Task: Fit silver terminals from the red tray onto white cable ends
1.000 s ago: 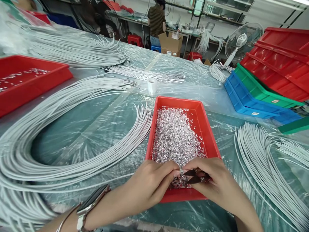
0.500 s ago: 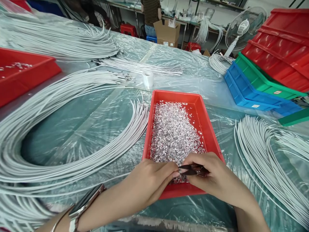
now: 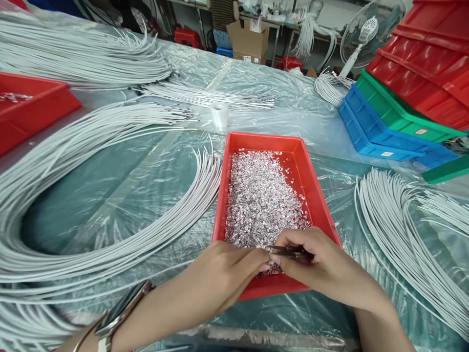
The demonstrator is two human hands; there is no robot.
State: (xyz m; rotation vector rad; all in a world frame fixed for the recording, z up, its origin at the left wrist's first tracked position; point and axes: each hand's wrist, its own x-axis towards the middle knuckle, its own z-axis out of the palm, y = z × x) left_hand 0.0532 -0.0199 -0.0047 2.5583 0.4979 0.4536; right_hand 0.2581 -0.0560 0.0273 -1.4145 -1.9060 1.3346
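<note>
Above the near end of a red tray, my two hands meet at the fingertips. My left hand is closed in a pinch. A white cable runs in behind it from the left; its tip is hidden by the fingers. My right hand is closed around a dark pointed tool with two slim blades, its points at the left fingertips. Whether it is tweezers or snips I cannot tell. Under the hands, small shiny silvery pieces fill much of the tray.
Bundles of white cable curve across the left, with another bundle at right. A white roll stands beyond the tray. Stacked crates and a fan are at back right; another red tray is at left. A person is behind.
The tool's blades, spread apart before, now look closer together. My right fingertips have come slightly nearer the left ones. The view has shifted a little.
</note>
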